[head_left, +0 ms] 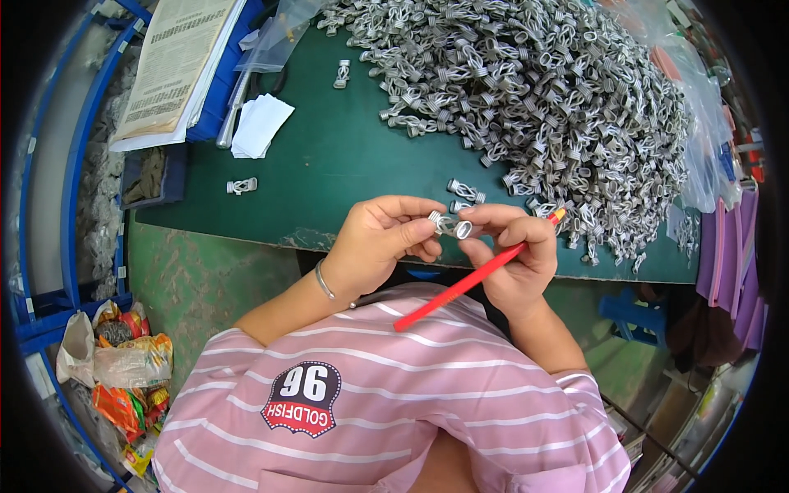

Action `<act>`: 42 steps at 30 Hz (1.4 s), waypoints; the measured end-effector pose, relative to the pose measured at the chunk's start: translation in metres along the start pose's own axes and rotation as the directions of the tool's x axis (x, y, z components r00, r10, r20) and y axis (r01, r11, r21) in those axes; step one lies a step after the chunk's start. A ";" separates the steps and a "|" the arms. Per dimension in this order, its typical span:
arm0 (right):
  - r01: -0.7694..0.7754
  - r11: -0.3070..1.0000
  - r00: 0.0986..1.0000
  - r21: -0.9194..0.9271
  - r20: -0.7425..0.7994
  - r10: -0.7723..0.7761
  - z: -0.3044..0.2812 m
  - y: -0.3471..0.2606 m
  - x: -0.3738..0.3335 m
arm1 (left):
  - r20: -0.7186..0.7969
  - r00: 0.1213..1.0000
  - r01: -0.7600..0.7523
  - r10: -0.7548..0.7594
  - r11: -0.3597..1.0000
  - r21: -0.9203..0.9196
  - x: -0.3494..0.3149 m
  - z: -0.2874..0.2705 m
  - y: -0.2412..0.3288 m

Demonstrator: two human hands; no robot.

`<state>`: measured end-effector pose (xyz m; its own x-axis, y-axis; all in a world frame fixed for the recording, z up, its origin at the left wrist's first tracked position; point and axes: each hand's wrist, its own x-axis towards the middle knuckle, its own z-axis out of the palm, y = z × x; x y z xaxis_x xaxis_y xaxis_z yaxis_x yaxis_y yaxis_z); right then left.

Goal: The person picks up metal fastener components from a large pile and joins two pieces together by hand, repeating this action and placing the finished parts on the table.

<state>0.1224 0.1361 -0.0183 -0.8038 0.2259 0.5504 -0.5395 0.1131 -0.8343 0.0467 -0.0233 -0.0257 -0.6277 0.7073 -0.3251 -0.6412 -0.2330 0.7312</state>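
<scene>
Between my two hands, just over the table's front edge, is a small silver metal fitting [449,225] with a ribbed end, looped wires and an oval ring. My left hand [385,238] pinches its ribbed end between thumb and fingers. At the ring end, the fingertips of my right hand [514,251] grip the same fitting. A red pencil-like stick [460,286] with a yellow tip also rests in my right hand, slanting down to the left. Two loose fittings [465,191] lie on the table just beyond my hands.
A large heap of similar fittings [534,90] covers the far right of the green table [329,156]. Single fittings lie at left [242,186]. White paper slips [261,126], a blue bin with papers, and clear plastic bags stand around. A blue stool [633,316] is below right.
</scene>
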 end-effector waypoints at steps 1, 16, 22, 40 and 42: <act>-0.008 1.000 1.000 0.013 -0.021 0.008 -0.003 0.000 0.000 | 0.075 0.997 0.016 -0.009 0.996 -0.093 0.001 -0.004 -0.001; -0.043 0.882 0.999 -0.469 -0.011 0.043 -0.017 0.016 0.007 | -0.062 0.998 -0.002 0.009 0.994 0.114 0.004 0.007 0.010; -0.156 0.983 0.988 -0.096 -0.021 0.155 -0.012 0.008 0.002 | -0.004 0.995 -0.095 0.102 0.942 0.321 0.002 0.009 0.008; -0.181 0.981 0.981 -0.068 -0.084 0.175 -0.029 -0.003 0.002 | 0.017 0.995 -0.087 0.095 0.959 -0.268 0.005 0.004 0.010; -0.180 0.866 0.978 -0.466 0.007 0.207 -0.043 0.001 0.009 | -0.050 0.999 -0.028 0.011 0.938 -0.345 0.006 0.001 0.015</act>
<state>0.1257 0.1794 -0.0156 -0.8998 0.2373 0.3661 -0.2062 0.5083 -0.8361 0.0341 -0.0218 -0.0160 -0.6560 0.6703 -0.3469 -0.7366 -0.4682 0.4880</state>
